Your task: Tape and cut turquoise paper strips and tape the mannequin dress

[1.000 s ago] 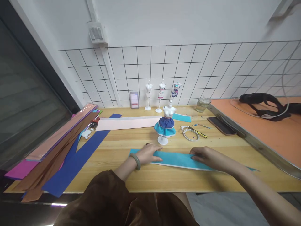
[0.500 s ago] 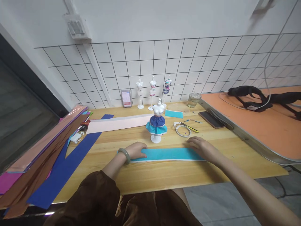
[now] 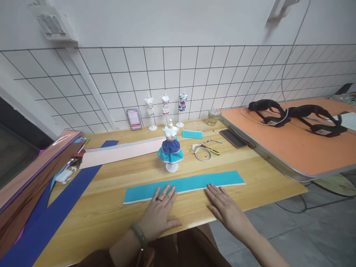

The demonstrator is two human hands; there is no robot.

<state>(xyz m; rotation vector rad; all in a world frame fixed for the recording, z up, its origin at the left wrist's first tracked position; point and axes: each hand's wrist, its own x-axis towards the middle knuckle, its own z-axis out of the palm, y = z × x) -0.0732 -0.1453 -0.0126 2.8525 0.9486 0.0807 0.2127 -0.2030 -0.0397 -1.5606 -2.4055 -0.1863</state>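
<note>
A long turquoise strip [image 3: 191, 183] with a white lower edge lies flat across the wooden table, slightly slanted. My left hand [image 3: 159, 211] rests palm down, fingers stretched, its fingertips on the strip's near edge left of the middle. It wears a ring and a green bangle. My right hand [image 3: 226, 207] also lies flat, fingertips touching the near edge further right. Neither hand grips anything. Just behind the strip stands a small white dress form [image 3: 170, 142] wearing a dark blue and turquoise ruffled skirt.
Three small dress forms [image 3: 165, 105] stand by the wall, near a glass jar [image 3: 214, 116]. A phone [image 3: 233, 138], a white cable coil [image 3: 203, 154] and a yellow cutter [image 3: 210, 149] lie right. Pale pink [image 3: 119, 152] and blue strips [image 3: 72, 196] lie left. An orange-topped table [image 3: 292, 144] adjoins.
Both hands have moved from the strip's ends to its near edge and flattened. The strip's ends are now uncovered. The view has turned to the right.
</note>
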